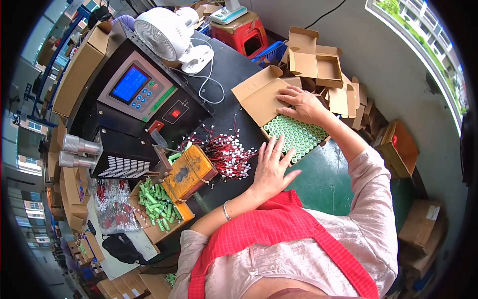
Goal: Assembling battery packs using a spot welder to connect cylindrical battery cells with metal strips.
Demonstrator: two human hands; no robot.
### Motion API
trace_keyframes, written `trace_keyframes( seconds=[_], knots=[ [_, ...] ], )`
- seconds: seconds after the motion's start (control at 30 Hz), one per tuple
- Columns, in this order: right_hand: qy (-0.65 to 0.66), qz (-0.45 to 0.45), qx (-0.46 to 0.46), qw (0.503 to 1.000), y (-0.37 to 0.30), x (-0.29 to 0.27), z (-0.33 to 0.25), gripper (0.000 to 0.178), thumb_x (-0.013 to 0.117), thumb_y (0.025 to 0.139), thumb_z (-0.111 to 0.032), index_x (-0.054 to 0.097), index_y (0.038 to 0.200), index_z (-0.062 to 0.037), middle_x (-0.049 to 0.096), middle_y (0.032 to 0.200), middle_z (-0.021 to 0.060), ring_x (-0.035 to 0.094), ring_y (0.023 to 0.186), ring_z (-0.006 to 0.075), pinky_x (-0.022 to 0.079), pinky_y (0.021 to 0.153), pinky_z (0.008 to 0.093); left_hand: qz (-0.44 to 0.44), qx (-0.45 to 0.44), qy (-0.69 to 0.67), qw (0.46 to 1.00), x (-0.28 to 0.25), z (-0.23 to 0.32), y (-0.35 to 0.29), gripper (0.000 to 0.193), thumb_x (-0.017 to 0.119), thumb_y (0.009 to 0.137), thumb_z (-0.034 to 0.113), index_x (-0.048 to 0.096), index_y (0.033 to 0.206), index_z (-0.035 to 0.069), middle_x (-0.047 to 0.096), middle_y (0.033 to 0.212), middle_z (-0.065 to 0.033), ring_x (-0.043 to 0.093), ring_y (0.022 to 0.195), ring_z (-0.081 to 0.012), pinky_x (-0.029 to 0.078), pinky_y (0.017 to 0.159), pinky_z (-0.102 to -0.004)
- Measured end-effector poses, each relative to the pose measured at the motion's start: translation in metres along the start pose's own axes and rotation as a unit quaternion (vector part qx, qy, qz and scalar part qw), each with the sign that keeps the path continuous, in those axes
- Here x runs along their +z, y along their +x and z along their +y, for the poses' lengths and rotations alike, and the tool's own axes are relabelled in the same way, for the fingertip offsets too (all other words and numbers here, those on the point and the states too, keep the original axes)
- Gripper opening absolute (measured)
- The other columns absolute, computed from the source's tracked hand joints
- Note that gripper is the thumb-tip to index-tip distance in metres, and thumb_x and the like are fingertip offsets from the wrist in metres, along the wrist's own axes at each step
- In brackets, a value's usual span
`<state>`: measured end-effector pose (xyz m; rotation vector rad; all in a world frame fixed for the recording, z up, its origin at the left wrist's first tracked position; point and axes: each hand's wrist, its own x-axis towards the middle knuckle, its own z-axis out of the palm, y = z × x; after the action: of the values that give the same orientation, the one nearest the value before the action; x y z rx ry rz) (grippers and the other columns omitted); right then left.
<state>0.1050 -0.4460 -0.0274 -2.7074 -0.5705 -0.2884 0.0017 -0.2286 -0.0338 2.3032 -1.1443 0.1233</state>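
Note:
An open cardboard box (266, 132) in front of me holds many green cylindrical battery cells (294, 132), packed in rows with their round ends up. Its lid (259, 94) is folded back to the far left. My left hand (271, 169) is at the box's near left side, fingers spread, fingertips over the cells; nothing is in it. My right hand (303, 105) lies across the far edge, fingers stretched toward the lid and holding nothing. Left of the box is a heap of red and black wire leads (229, 157) with small white connectors.
A black machine with a blue screen (129, 83) stands at the left, by a white fan (162, 35). Before it are a worn orange block (189, 173) and green pieces (158, 204) in a carton. Cardboard boxes (316, 62) pile up far right; a red stool (244, 37) stands behind.

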Motion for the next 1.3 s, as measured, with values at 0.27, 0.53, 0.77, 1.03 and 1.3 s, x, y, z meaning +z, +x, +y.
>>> trace_keyframes(
  seconds=[0.27, 0.53, 0.77, 1.03, 1.3],
  knots=[
    [0.208, 0.072, 0.164, 0.962, -0.012, 0.002, 0.018, 0.050, 0.063, 0.080, -0.030, 0.050, 0.118, 0.0003, 0.046, 0.121, 0.0232, 0.051, 0.108, 0.0352, 0.040, 0.093, 0.0379, 0.032, -0.007, 0.090, 0.995, -0.003, -0.013, 0.012, 0.041, 0.059, 0.081, 0.024, 0.051, 0.118, 0.008, 0.034, 0.134, -0.0241, 0.033, 0.124, -0.0394, 0.025, 0.101, -0.0520],
    [0.002, 0.155, 0.293, 0.944, 0.046, 0.045, 0.019, 0.049, 0.058, 0.079, -0.042, 0.056, 0.116, -0.0102, 0.034, 0.135, 0.0225, 0.029, 0.125, 0.0420, 0.029, 0.100, 0.0484, 0.093, -0.121, 0.137, 0.979, -0.022, -0.057, 0.023, 0.035, 0.053, 0.081, 0.009, 0.054, 0.115, 0.007, 0.036, 0.134, -0.0172, 0.037, 0.122, -0.0326, 0.025, 0.102, -0.0504],
    [0.119, 0.196, 0.027, 0.973, 0.053, 0.012, -0.029, 0.029, 0.066, 0.073, -0.009, 0.060, 0.101, -0.0078, 0.054, 0.106, 0.0139, 0.052, 0.100, 0.0327, 0.044, 0.086, 0.0387, 0.120, 0.059, -0.128, 0.983, -0.027, -0.019, -0.023, 0.028, 0.059, 0.071, -0.004, 0.061, 0.097, 0.005, 0.054, 0.116, -0.0128, 0.053, 0.107, -0.0312, 0.043, 0.090, -0.0388],
    [0.124, -0.097, -0.113, 0.981, 0.060, 0.008, -0.072, 0.025, 0.063, 0.072, -0.007, 0.063, 0.097, -0.0035, 0.054, 0.103, 0.0138, 0.052, 0.098, 0.0302, 0.042, 0.088, 0.0377, 0.115, -0.011, -0.207, 0.972, -0.011, -0.028, -0.067, 0.020, 0.059, 0.073, -0.004, 0.062, 0.092, 0.002, 0.060, 0.102, -0.0105, 0.059, 0.090, -0.0268, 0.050, 0.077, -0.0333],
    [0.033, -0.212, -0.174, 0.961, 0.076, -0.003, -0.094, 0.031, 0.060, 0.072, -0.004, 0.061, 0.103, -0.0059, 0.053, 0.107, 0.0141, 0.049, 0.105, 0.0295, 0.042, 0.090, 0.0386, 0.174, -0.048, -0.220, 0.959, -0.020, -0.039, -0.099, 0.019, 0.058, 0.076, -0.004, 0.061, 0.094, 0.001, 0.062, 0.091, -0.0116, 0.061, 0.082, -0.0273, 0.050, 0.071, -0.0326]
  ],
)
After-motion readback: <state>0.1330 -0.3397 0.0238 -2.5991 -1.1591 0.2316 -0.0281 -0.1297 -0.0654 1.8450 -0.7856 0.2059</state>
